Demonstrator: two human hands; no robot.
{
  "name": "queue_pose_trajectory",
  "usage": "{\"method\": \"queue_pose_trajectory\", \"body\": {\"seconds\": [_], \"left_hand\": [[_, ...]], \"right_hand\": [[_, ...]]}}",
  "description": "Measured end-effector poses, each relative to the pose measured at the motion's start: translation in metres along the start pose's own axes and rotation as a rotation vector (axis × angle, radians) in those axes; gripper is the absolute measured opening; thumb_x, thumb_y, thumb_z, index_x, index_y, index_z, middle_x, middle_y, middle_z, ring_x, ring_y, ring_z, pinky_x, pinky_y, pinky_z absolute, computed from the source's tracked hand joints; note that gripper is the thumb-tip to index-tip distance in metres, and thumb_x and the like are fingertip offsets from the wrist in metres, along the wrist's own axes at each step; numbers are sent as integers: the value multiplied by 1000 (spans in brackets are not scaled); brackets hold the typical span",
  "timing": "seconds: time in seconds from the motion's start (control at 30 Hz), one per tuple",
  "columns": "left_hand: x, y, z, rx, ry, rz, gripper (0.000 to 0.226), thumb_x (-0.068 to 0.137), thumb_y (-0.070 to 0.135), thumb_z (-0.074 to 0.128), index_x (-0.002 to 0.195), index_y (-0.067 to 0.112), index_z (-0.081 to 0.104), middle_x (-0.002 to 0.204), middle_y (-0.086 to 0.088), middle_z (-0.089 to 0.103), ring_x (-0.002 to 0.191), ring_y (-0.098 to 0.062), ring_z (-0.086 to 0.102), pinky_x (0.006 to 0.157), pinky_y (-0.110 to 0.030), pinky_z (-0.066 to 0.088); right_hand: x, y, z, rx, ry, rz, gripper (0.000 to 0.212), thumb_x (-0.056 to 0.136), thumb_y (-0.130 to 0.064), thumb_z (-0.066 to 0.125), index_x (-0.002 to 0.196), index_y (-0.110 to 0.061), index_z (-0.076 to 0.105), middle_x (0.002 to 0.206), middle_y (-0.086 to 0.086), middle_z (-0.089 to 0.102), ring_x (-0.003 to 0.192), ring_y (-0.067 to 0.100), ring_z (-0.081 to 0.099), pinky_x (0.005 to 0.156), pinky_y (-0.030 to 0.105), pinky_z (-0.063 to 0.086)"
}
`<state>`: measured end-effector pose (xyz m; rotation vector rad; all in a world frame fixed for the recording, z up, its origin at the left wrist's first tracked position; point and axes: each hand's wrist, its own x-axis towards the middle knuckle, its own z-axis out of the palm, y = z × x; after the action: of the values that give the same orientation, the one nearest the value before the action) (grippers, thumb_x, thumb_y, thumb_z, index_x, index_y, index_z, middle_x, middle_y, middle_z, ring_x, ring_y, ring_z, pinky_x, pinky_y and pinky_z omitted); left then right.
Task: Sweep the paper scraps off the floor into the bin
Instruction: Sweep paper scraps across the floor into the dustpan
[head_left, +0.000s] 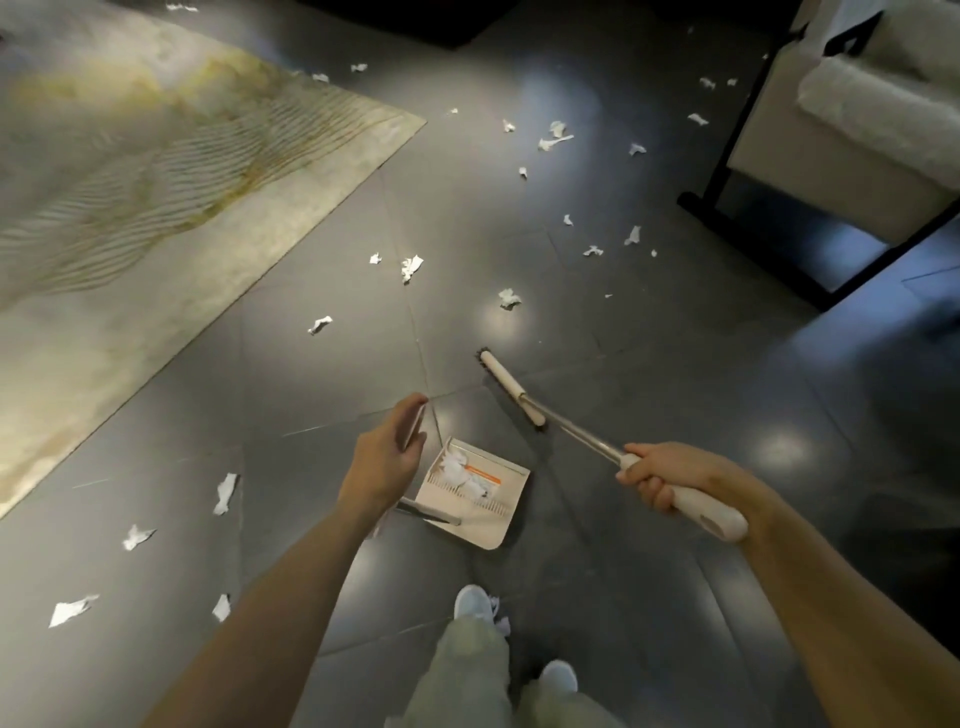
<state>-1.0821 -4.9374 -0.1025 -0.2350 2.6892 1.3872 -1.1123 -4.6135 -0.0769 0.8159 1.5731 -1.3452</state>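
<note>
Left hand (387, 457) grips the dustpan (501, 527) handle; right hand (655, 475) clasps the broom (511, 389), its head on the floor (675, 364) just beyond. Paper scraps (509, 299) lie in the pan and scattered far and left.

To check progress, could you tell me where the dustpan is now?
In the head view the dustpan rests on the dark floor at centre, its handle in the left hand, broom head just beyond, to the right.

1. Dark grey glossy floor tiles (311, 415) show pale light reflections.
2. A beige rug (130, 208) with wavy gold lines lies far left.
3. A pale upholstered seat (857, 119) on a black frame (753, 249) stands far right.
</note>
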Motion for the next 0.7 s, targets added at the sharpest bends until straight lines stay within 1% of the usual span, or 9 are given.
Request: {"method": "queue_pose_trajectory", "body": {"seconds": [0.07,0.17,0.23,0.3,0.4,0.47,0.57,0.63,0.7], "left_hand": [[-24,-8,-8,25,39,3,43,89,5,58,129,20,52,123,2,61,117,-17,57,100,-29,41],[-62,-20,-18,28,100,-1,42,89,4,59,126,25,54,119,9,59,116,-15,57,100,-29,41],[-92,-25,-20,56,116,11,41,89,4,59,122,27,54,113,13,58,111,-9,57,95,-24,41],[-118,-30,-22,114,100,8,38,89,4,59,123,18,56,110,13,58,109,-9,58,91,-22,42],[-150,-40,-25,165,38,-1,38,89,5,59,125,14,55,115,5,61,109,-21,62,89,-26,45],[-165,-46,-28,194,0,-13,39,89,6,60,125,20,56,117,-3,65,108,-25,63,89,-31,47],[-185,-54,-32,220,-7,-35,40,88,5,61,125,20,57,117,-7,65,109,-26,62,91,-28,44],[-191,-59,-35,218,-17,-53,40,89,5,60,126,20,56,118,-7,65,110,-27,62,93,-28,43],[-194,-60,-32,228,-41,-32,41,89,6,60,125,25,56,118,-7,65,106,-31,63,91,-27,43]], "right_hand": [[1,18,6,-29,45,-25,67,92,9,47,148,-19,25,59,5,42,28,3,35,28,12,30],[0,50,12,-44,79,-41,72,91,11,47,150,-19,20,54,4,43,28,4,36,29,13,31],[-1,72,13,-36,86,-33,71,91,12,47,150,-18,21,56,4,43,28,4,36,29,14,32],[-4,92,14,-26,91,-13,68,91,12,46,149,-15,24,61,6,42,28,4,36,29,14,32],[-4,114,18,-23,47,41,53,91,10,46,139,-9,36,63,5,42,31,5,36,30,15,33],[-4,121,26,-65,20,69,36,92,8,46,123,-9,45,62,5,42,35,6,36,32,16,34],[-11,128,48,-225,-7,76,17,92,4,47,104,-9,46,57,4,44,38,7,38,35,17,35],[-19,133,72,-247,-33,86,11,93,4,45,98,-5,47,57,4,43,35,6,37,33,17,35],[-26,141,98,-271,-66,92,11,92,3,45,99,-5,48,55,3,44,33,6,39,34,17,36]]}}
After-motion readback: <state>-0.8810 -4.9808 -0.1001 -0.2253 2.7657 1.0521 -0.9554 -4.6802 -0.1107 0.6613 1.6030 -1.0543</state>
